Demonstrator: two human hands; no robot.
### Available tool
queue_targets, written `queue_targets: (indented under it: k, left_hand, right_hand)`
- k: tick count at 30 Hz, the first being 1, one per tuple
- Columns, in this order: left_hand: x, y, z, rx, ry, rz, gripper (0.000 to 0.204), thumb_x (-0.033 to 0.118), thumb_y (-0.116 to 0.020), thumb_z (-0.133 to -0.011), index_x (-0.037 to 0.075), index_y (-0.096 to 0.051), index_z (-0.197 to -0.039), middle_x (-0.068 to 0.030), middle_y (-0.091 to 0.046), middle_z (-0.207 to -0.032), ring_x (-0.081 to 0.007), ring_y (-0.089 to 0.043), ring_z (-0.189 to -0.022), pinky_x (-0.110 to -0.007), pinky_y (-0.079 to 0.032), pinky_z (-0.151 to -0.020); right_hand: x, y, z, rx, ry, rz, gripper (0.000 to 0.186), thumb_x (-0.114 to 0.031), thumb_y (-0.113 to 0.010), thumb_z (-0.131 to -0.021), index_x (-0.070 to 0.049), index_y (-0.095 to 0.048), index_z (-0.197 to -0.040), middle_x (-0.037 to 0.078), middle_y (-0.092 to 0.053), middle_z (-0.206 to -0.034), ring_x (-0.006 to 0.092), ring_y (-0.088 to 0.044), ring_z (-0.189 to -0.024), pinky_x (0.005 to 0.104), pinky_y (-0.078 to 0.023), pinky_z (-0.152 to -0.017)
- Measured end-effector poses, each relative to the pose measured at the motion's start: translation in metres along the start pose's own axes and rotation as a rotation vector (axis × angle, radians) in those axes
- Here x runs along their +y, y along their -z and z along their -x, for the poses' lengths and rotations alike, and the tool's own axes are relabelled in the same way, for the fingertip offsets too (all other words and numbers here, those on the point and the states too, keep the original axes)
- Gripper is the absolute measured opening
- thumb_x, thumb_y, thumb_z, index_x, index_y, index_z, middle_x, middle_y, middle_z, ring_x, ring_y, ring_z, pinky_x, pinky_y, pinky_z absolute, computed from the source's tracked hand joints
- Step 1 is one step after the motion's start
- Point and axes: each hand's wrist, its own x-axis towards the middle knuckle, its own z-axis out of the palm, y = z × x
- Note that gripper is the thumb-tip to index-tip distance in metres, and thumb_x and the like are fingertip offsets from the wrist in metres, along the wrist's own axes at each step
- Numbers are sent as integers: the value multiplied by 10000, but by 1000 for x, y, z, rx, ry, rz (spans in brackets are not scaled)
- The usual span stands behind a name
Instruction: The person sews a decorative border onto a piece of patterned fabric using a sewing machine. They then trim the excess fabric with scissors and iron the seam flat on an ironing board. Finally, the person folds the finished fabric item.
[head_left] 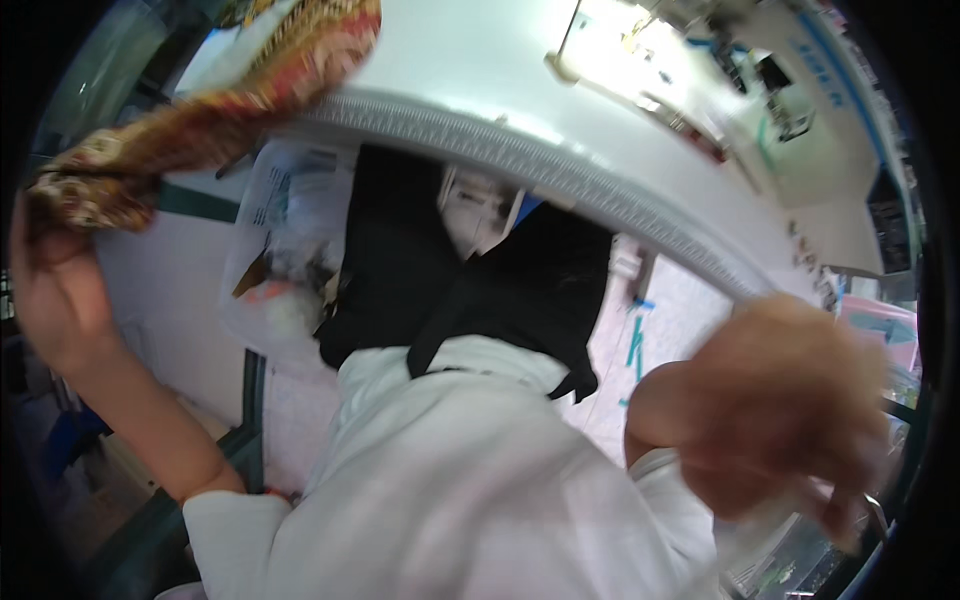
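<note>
At the far left, my left hand is raised with its fingers closed around one end of a red, gold and brown patterned cloth. The cloth is bunched into a long strip that stretches from that hand up over the table's near edge onto the white tabletop. On the right side, my right hand is lifted close to the camera, apart from the cloth. Motion smears its fingers, so whether it holds anything does not show.
A ruler-marked grey strip lines the table's near edge. At the upper right stands a lit machine with metal parts. Beside my lap sits a translucent plastic bin with bagged items. A pink container is at the right.
</note>
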Motion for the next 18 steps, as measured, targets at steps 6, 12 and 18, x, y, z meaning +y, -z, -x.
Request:
queue_targets:
  k: [6,12,18]
  left_hand:
    - [-34,-28,18,44,118,38,167,169,-565,-1046,26,-651,-1038,-41,-674,-994,-108,-647,-914,-269,-511,-838]
    - [-55,-46,-31,20,205,-30,177,141,-603,-1017,52,-629,-865,23,-628,-783,-40,-570,-648,-207,-467,-611]
    - [-139,-58,-96,-219,235,-371,208,136,-634,-997,-6,-650,-845,14,-605,-712,-42,-532,-642,-236,-412,-576]
  right_hand:
    - [49,-67,-36,-277,-508,-163,84,-74,-682,-940,6,-706,-940,87,-700,-778,148,-691,-631,271,-556,-547]
    - [174,-50,-66,287,-1265,-477,233,-187,-599,-1013,19,-676,-938,67,-648,-750,133,-614,-560,256,-512,-504]
    - [222,-79,-90,497,-1227,-57,318,-221,-577,-1044,74,-635,-1148,121,-678,-878,159,-647,-660,281,-548,-559]
